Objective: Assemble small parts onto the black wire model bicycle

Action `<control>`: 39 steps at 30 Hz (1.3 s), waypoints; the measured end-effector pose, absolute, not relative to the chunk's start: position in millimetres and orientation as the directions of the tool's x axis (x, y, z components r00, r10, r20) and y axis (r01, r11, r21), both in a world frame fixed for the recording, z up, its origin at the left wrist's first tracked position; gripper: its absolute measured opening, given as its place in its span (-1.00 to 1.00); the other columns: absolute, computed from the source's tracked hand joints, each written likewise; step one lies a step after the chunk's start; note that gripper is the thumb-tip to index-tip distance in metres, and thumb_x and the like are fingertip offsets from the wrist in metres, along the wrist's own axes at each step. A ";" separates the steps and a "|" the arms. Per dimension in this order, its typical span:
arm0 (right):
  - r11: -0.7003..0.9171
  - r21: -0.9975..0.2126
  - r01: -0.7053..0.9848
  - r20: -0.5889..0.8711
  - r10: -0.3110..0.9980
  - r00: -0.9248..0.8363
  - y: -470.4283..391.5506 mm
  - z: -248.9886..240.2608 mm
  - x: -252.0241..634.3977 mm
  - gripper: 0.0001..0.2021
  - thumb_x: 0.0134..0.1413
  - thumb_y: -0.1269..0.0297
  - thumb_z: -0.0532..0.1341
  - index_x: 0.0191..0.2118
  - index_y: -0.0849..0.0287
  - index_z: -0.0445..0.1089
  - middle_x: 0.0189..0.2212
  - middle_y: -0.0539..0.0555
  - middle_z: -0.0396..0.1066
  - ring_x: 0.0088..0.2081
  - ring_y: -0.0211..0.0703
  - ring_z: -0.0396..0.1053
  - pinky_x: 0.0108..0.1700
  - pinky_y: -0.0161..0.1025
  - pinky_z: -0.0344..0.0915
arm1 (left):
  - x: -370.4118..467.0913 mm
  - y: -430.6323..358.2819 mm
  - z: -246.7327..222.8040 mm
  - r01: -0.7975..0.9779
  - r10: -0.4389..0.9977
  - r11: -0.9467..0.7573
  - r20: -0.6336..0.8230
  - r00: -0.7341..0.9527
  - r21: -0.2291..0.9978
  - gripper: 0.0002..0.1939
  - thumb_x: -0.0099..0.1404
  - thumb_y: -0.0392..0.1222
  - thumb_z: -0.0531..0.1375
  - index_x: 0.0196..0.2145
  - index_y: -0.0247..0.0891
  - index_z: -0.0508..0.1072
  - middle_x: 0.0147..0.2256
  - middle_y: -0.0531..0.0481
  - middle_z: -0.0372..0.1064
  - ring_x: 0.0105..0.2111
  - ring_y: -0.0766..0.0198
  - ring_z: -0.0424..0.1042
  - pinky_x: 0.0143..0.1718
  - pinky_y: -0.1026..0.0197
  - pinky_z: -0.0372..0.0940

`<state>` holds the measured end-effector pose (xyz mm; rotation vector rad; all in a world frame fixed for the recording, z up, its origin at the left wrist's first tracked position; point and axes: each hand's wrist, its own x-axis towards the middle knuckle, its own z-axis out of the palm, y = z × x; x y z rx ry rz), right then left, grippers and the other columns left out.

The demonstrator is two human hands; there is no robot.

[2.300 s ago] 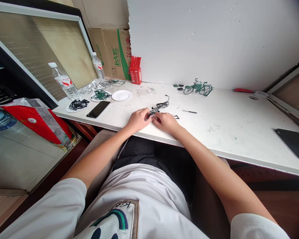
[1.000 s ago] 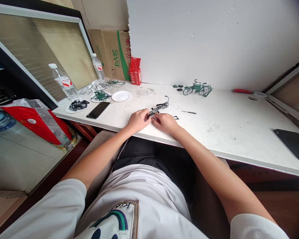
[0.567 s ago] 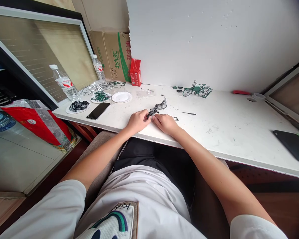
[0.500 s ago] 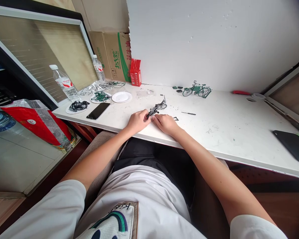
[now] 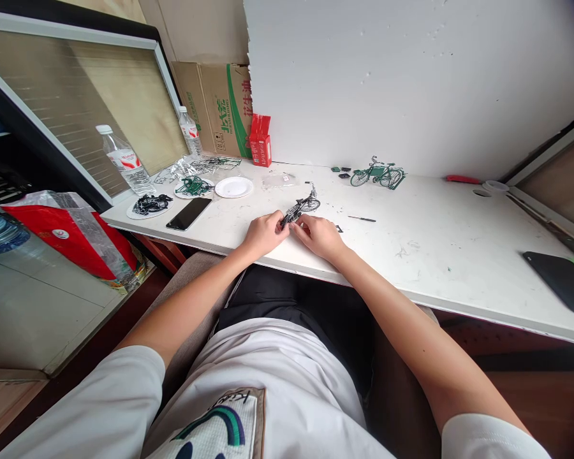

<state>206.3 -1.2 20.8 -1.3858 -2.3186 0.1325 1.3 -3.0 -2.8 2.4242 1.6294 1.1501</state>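
Note:
A small black model bicycle (image 5: pixel 302 207) stands tilted on the white table (image 5: pixel 411 255), its handlebar and front wheel pointing away from me. My left hand (image 5: pixel 268 233) is closed on its near end from the left. From the right, my right hand (image 5: pixel 319 234) pinches at the same near end, thumb and fingertips together. What lies between the fingertips is mostly hidden. Just beyond the right hand a small black part (image 5: pixel 339 228) lies on the table. A thin screwdriver-like tool (image 5: pixel 362 218) rests farther right.
A finished-looking green model bicycle (image 5: pixel 377 173) stands at the back wall beside small dark pieces (image 5: pixel 344 171). On the left are plates of black parts (image 5: pixel 152 204) and green parts (image 5: pixel 194 185), a white plate (image 5: pixel 234 187), a phone (image 5: pixel 189 213), water bottles (image 5: pixel 123 159) and a red box (image 5: pixel 260 140).
The right hand has shifted very slightly, now covering more of the small black part beside it. The black bicycle and left hand stay nearly in place.

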 end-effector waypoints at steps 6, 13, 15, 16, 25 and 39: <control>0.531 -0.330 0.780 0.387 0.830 -0.402 -0.9 21.3 206.7 -0.69 0.48 0.06 0.10 -0.05 0.11 0.51 -0.35 0.08 0.59 -0.30 -0.05 0.49 -0.26 -0.23 0.13 | 1.2 -2.0 -4.6 0.810 0.800 -0.441 0.579 0.160 0.385 -0.84 0.40 -0.14 0.26 -0.34 -0.13 0.37 -0.45 0.01 0.54 -0.40 0.14 0.56 -0.33 0.18 0.32; 0.545 -0.272 0.793 0.391 0.816 -0.427 1.0 19.7 208.0 -0.62 0.55 0.05 0.02 -0.15 0.12 0.51 -0.24 0.14 0.61 -0.23 -0.02 0.50 -0.26 -0.21 0.09 | 1.4 -3.8 -2.8 0.801 0.794 -0.462 0.580 0.183 0.381 -0.86 0.38 -0.18 0.26 -0.34 -0.12 0.37 -0.48 0.03 0.51 -0.43 0.16 0.54 -0.35 0.20 0.31; 0.540 -0.252 0.803 0.383 0.818 -0.430 0.9 20.0 208.2 -0.58 0.57 0.03 0.00 -0.20 0.12 0.49 -0.25 0.15 0.61 -0.23 -0.01 0.50 -0.27 -0.21 0.06 | 1.4 -3.9 -2.9 0.803 0.794 -0.462 0.579 0.184 0.378 -0.85 0.38 -0.18 0.26 -0.35 -0.12 0.36 -0.48 0.03 0.51 -0.42 0.15 0.54 -0.35 0.20 0.30; 0.533 -0.245 0.809 0.373 0.823 -0.429 0.6 20.4 208.2 -0.57 0.58 0.02 -0.02 -0.21 0.12 0.48 -0.26 0.15 0.61 -0.23 -0.01 0.50 -0.28 -0.21 0.05 | 1.4 -3.8 -3.2 0.803 0.795 -0.461 0.578 0.185 0.377 -0.85 0.38 -0.18 0.26 -0.35 -0.12 0.36 -0.47 0.02 0.51 -0.42 0.15 0.54 -0.34 0.19 0.30; 0.499 -0.324 0.804 0.354 0.852 -0.386 -4.0 24.8 206.7 -0.64 0.49 0.00 0.09 0.06 0.13 0.47 -0.32 0.09 0.62 -0.29 -0.04 0.52 -0.26 -0.24 0.14 | 1.7 -3.6 -3.7 0.809 0.799 -0.432 0.586 0.137 0.399 -0.85 0.39 -0.14 0.27 -0.33 -0.12 0.38 -0.47 0.02 0.55 -0.42 0.15 0.57 -0.36 0.19 0.31; 0.456 -0.257 0.852 0.341 0.868 -0.361 1.6 20.7 206.3 -0.61 0.59 0.04 -0.02 0.06 0.14 0.47 -0.24 0.18 0.65 -0.25 0.05 0.56 -0.26 -0.22 0.13 | 1.5 -3.8 -2.3 0.783 0.805 -0.458 0.570 0.164 0.422 -0.81 0.37 -0.14 0.29 -0.36 -0.13 0.35 -0.47 0.02 0.53 -0.40 0.14 0.59 -0.33 0.19 0.33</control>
